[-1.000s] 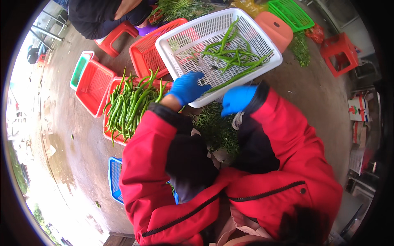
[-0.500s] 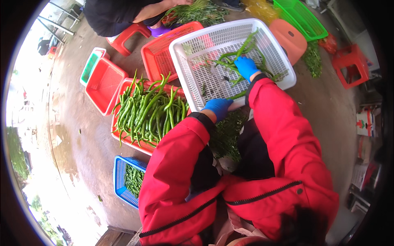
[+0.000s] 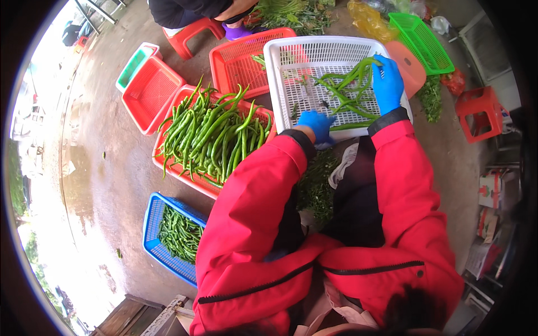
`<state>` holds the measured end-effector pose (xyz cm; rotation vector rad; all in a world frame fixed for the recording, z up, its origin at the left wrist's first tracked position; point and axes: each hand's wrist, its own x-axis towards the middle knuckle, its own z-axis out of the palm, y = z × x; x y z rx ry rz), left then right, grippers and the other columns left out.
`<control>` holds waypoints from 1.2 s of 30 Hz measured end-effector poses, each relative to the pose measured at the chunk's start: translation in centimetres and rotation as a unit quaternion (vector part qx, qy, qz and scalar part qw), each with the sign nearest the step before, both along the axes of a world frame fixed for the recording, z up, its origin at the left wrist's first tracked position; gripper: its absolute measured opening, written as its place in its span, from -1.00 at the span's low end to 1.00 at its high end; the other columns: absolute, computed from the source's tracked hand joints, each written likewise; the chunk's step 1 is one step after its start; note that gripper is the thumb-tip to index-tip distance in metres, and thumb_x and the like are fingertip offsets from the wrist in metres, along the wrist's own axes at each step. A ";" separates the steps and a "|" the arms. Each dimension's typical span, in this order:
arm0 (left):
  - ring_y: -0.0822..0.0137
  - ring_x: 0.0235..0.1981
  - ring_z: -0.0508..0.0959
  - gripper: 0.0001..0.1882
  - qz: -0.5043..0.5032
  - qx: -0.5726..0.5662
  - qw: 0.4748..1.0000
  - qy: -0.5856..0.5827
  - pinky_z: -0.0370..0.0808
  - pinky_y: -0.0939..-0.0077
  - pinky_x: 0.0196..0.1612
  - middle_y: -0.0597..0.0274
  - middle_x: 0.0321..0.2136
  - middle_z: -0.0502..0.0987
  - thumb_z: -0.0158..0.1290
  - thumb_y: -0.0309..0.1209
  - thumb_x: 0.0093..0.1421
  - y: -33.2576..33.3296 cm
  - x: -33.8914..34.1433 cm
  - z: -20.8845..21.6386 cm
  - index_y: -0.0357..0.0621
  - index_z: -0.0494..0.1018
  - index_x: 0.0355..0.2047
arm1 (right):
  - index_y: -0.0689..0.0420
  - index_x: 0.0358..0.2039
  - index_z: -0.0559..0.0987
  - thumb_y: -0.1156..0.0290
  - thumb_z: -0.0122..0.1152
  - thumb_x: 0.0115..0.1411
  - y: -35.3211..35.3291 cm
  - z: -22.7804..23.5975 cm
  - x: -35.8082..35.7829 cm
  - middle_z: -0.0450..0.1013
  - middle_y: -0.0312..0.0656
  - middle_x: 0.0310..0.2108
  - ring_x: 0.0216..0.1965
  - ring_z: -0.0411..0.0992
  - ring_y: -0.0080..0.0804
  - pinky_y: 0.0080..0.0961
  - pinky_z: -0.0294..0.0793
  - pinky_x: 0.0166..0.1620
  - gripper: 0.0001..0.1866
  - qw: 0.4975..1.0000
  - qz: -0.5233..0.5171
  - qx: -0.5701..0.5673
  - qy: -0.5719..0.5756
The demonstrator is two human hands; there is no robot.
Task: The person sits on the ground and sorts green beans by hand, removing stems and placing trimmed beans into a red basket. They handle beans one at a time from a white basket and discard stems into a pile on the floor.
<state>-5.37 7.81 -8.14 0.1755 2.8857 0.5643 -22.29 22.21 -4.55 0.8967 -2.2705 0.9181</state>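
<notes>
A white slotted basket (image 3: 273, 81) sits in front of me, tilted, with several long green chili peppers (image 3: 350, 103) and small dark scraps in it. My right hand (image 3: 388, 85), in a blue glove, is closed round the upper ends of some peppers at the basket's right side. My left hand (image 3: 317, 124), also blue-gloved, is at the near rim, its fingers closed by the end of a long green pepper (image 3: 356, 125); the fingertips are partly hidden. To the left, a red basket (image 3: 190, 182) is heaped with long green chili peppers (image 3: 210, 134).
A blue basket (image 3: 150, 238) of small green peppers stands lower left. Red baskets (image 3: 148, 89) lie beyond the heap, and a green basket (image 3: 423, 42) is at far right. Red stools (image 3: 481, 112) stand on both sides. Another person (image 3: 196, 8) sits at the back near greens.
My right hand has moved right and up inside the basket, lifting the pepper ends. My left hand stays by the near rim. The whole view has shifted.
</notes>
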 end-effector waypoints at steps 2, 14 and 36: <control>-0.05 -0.03 0.39 -0.27 0.093 0.032 0.979 0.178 0.34 0.12 -0.06 -0.04 -0.05 0.38 0.21 -0.10 -0.12 0.0 -0.5 2.6 -0.04 0.26 0.06 | 0.21 -0.21 0.50 0.53 0.17 0.08 0.7 2.6 2.8 0.47 -0.10 -0.30 -0.28 0.48 -0.29 -0.47 0.45 -0.17 -0.78 0.990 0.017 -0.135 -0.044; 0.04 -0.40 0.51 -0.72 0.138 0.131 0.919 0.346 0.43 0.16 -0.39 0.05 -0.41 0.48 0.07 -0.32 0.07 2.3 0.0 6.0 -0.11 0.41 -0.20 | 0.14 -0.16 0.50 0.48 0.30 -0.01 0.6 3.9 11.5 0.44 -0.23 -0.19 -0.23 0.42 -0.46 -0.51 0.43 -0.21 -0.65 0.897 0.098 -0.268 -0.339; -0.06 -0.43 0.47 -0.81 0.087 0.116 0.962 0.233 0.39 0.19 -0.41 -0.02 -0.45 0.44 -0.01 -0.42 0.14 1.3 -2.0 3.6 -0.11 0.39 -0.21 | 0.02 -0.32 0.53 0.39 0.07 -0.03 2.1 -1.1 7.0 0.32 -0.34 -0.47 -0.29 0.33 -0.39 -0.27 0.25 0.12 -0.79 0.967 0.100 0.155 0.176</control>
